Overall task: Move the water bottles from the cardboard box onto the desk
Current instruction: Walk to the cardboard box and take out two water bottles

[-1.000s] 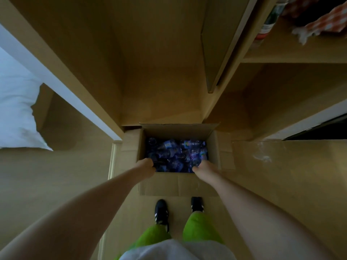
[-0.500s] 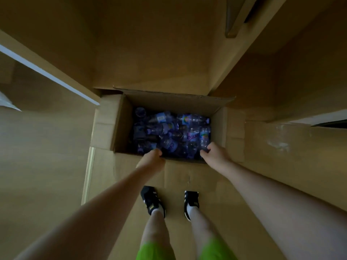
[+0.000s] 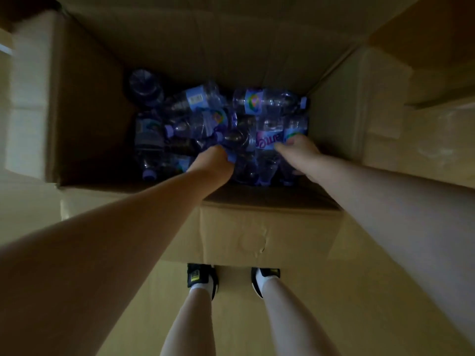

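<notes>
The box (image 3: pixel 84 119) stands open on the floor (image 3: pixel 321 317), its flaps folded outward on all four sides. The left flap lies pale in the light at the far left; the box's left inner wall is in deep shadow. At the bottom lies a jumbled heap of clear bottles (image 3: pixel 195 111) with light blue labels and caps, lying on their sides at all angles, some overlapping. One bottle at the back left shows its round base toward the camera.

The left hand (image 3: pixel 214 160) reaches down into the box near the middle of the heap. Its fingers are curled tight round a bottle (image 3: pixel 231 156) at the neck, with the blue cap showing just beside the knuckles. The bottle's clear body runs on to the right, among the others.

The right hand (image 3: pixel 299 150) is just beside it, well inside the box at the right of the heap. Its fingers and thumb are bent round a bottle with a pink-lettered label (image 3: pixel 270 141), the fingertips lying against the label; how firm the hold is I cannot tell through the blur.

Both bare forearms slant in over the near wall of the box. Below the near flap stand two legs in black shoes (image 3: pixel 203 277) with white socks, toes touching the cardboard.
</notes>
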A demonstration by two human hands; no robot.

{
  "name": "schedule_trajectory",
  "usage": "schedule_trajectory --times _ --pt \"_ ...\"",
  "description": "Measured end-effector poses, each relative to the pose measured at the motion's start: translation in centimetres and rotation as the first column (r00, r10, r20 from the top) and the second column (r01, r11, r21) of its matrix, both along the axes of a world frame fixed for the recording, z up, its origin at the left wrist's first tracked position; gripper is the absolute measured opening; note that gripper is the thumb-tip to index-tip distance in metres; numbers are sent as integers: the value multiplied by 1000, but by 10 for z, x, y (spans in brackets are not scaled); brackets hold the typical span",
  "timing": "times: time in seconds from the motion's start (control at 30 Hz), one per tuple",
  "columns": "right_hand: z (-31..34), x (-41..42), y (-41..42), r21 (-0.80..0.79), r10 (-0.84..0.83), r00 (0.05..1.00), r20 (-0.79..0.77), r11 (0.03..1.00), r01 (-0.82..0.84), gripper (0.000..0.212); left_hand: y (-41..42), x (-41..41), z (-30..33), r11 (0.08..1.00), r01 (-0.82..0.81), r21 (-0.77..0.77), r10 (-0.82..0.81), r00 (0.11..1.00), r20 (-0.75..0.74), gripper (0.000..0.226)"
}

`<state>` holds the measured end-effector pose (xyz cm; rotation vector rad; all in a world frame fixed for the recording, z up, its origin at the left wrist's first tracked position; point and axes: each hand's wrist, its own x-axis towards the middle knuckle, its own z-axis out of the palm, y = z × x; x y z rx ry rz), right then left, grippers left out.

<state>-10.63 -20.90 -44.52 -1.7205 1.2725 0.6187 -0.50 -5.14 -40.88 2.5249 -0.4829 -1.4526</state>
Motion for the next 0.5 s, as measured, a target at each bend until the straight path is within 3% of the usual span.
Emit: schedule_trajectory --times 0.1,0.17,0.3,0.4,0.5 --pt "-37 6 -4 58 -166 986 -34 984 168 35 -3 0 -38 999 -54 2 54 997 -49 25" --pt "-60 12 -4 -29 -169 986 6 985 169 43 -5 -1 -58 997 -77 -4 77 993 -85 14" --pt "-88 34 2 -259 -89 990 113 959 116 70 -9 4 -83 995 -91 -28 88 990 -110 17" --pt "-98 54 11 -324 -67 998 5 944 65 90 -6 9 -87 999 -39 -2 39 993 -114 18" --pt "-101 71 12 -300 -139 982 -130 949 94 87 -5 13 -85 997 29 67 -21 994 -110 28"
